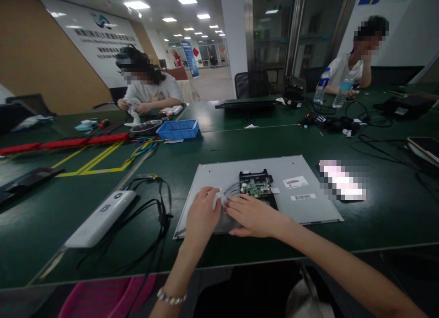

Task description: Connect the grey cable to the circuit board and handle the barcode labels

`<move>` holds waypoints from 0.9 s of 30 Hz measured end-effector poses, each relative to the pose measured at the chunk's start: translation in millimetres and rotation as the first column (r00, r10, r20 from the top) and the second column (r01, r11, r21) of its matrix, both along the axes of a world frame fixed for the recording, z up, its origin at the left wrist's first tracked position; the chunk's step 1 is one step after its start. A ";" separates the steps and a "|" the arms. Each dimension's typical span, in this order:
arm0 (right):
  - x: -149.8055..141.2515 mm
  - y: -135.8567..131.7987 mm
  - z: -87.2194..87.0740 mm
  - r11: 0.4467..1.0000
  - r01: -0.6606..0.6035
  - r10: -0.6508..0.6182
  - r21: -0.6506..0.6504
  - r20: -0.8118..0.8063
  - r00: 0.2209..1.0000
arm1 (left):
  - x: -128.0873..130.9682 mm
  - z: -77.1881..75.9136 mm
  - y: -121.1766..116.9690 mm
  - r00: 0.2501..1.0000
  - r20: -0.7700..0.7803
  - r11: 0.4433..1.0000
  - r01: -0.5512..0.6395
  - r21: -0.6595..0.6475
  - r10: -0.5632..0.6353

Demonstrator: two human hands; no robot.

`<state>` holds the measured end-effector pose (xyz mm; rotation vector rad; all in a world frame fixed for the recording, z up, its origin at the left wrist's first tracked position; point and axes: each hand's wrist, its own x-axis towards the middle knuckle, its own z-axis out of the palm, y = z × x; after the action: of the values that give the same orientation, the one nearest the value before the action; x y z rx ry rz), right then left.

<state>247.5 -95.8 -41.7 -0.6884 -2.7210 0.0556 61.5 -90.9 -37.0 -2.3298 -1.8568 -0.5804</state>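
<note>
A flat grey metal panel (236,169), like the back of a display, lies on the table before me. On it sits a green circuit board (255,188) in a black frame, with thin grey cables (232,190) running to its left. My left hand (203,213) is closed on a small white piece of thin material (218,199), tape or tissue, beside the cables. Stretched out over the panel, my right hand (254,216) has its fingertips at the white piece and its thumb apart. The cable ends are hidden by my hands.
To the left lie a white power bank-like box (101,219) and black cables (161,213). A blue tray (178,129) stands farther back, near a seated person (151,87). At right are a phone (342,181), two bottles (322,86) and another person (350,66).
</note>
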 end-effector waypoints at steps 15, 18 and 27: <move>-3.3 -31.9 -6.5 0.965 0.126 -0.130 -0.231 -0.004 0.992 | 10.3 -35.9 -12.3 0.975 -0.220 0.996 -0.053 -0.072 0.036; -6.0 -38.9 -9.0 0.955 0.162 -0.173 -0.249 -0.023 0.985 | 13.5 -32.1 -13.0 0.972 -0.228 0.993 -0.076 -0.090 0.054; -12.4 -49.7 -19.5 0.953 0.217 -0.238 -0.210 -0.076 0.968 | 16.7 -33.2 -14.3 0.979 -0.193 0.993 -0.082 -0.079 0.066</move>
<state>235.1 -145.5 -61.2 -1.0246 -2.5440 0.3046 78.1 -105.3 -70.2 -2.2646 -1.9049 -0.2630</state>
